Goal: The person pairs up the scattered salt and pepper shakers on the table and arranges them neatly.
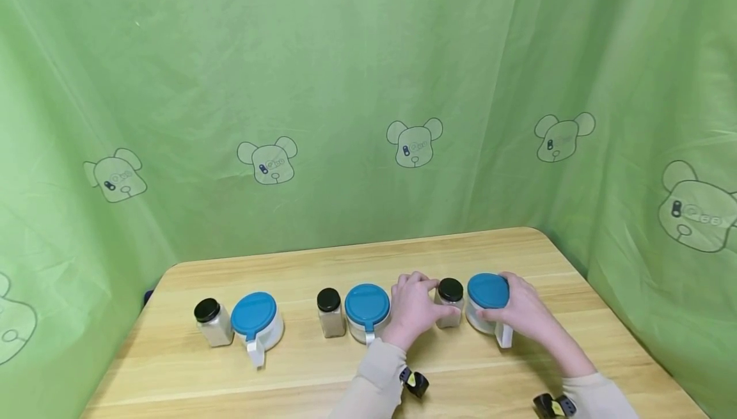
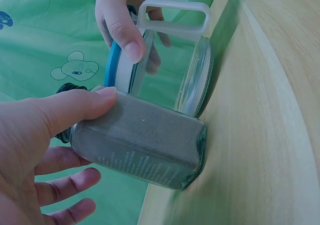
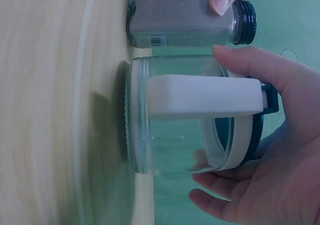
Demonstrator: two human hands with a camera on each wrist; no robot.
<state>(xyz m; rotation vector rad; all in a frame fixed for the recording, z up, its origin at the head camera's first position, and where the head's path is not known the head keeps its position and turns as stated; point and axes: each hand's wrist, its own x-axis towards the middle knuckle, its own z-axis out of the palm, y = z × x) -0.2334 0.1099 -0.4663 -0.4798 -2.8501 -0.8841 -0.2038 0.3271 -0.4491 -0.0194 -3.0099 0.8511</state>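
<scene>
My left hand (image 1: 412,307) pinches a square glass spice bottle (image 1: 450,313) between thumb and fingers, near its black cap. Grey-brown powder fills the bottle (image 2: 142,132), and rows of small print run along one side. Right beside it, my right hand (image 1: 521,307) grips a round clear glass jar (image 3: 175,145) around its upper part, just below the blue lid (image 1: 488,290). The jar's white handle (image 3: 205,96) points toward me, outside the grip. Both containers are at the right part of the table, their bases at or very near its surface.
Left of my hands, a second blue-lidded jar (image 1: 367,307) stands beside another black-capped bottle (image 1: 331,316). Farther left are a third such jar (image 1: 254,316) and bottle (image 1: 215,326). The wooden table (image 1: 460,380) meets a green curtain (image 1: 345,214) at its back and sides.
</scene>
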